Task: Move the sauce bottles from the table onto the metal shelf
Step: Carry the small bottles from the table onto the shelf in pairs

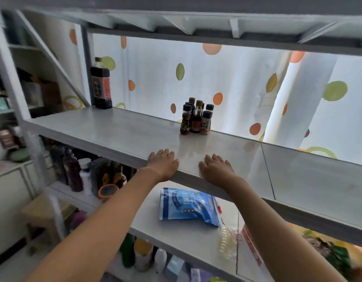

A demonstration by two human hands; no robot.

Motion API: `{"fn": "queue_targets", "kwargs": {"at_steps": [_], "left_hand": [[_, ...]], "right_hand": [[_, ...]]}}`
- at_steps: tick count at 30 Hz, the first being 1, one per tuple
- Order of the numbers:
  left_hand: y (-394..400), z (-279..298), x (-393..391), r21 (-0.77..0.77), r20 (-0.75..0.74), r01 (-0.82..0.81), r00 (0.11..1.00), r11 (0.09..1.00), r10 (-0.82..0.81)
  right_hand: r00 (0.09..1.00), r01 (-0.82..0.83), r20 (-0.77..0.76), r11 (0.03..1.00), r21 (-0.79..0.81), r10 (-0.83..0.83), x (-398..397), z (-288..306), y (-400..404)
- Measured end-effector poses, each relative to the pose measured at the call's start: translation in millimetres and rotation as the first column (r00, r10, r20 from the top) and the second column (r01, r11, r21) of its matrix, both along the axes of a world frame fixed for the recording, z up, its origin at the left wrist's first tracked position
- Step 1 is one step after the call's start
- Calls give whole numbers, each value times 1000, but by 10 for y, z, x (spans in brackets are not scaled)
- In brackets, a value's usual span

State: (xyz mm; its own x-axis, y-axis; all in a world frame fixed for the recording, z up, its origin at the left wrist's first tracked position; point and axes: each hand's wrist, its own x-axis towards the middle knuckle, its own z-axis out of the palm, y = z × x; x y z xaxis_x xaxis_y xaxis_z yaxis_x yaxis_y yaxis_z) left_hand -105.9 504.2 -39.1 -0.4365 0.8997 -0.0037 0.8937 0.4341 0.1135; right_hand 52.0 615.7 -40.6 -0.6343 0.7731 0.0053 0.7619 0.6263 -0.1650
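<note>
Both hands lie flat and apart on the front edge of the pale grey metal shelf (119, 129), fingers straight and holding nothing — the left hand (162, 162) and the right hand (216, 167) side by side, palms down, both forearms reaching up from below. The cluster of small dark-capped sauce bottles (196, 119) stands upright near the back edge of that shelf, packed so the bottles touch each other, well ahead of the fingertips. A tall dark sauce bottle with a red label (101, 86) stands alone at the far left back corner. The table is not in view, so whether more bottles wait there cannot be told. If any remain, the sound way is to set each upright beside the cluster, lowering it straight down and letting go only once its base sits flat — a nudge to that tight group could topple several. A blue plastic pouch (186, 206) lies on the shelf below
</note>
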Motion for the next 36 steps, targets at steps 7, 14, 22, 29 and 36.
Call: {"fn": "queue_targets", "kwargs": {"at_steps": [7,14,22,29,36], "left_hand": [[-649,-194,747,38,-205,-102,973,994,108],[-1542,-484,1378,6,-238,-222,947,975,217],[-2692,-901,1813,38,-146,-421,895,906,422],[-4187,-1339,2240,12,-95,-649,757,761,647],[-5941,-1709,2890,47,-34,-828,557,558,830]], "right_hand": [[982,-180,-25,961,209,189,646,-147,-665],[905,-397,-58,883,250,422,958,-466,-1407],[736,-664,-39,731,157,676,912,-917,-2523],[514,-848,-28,513,133,857,917,-1351,-3883],[282,-956,-15,282,86,959,1089,-1578,-5633]]}}
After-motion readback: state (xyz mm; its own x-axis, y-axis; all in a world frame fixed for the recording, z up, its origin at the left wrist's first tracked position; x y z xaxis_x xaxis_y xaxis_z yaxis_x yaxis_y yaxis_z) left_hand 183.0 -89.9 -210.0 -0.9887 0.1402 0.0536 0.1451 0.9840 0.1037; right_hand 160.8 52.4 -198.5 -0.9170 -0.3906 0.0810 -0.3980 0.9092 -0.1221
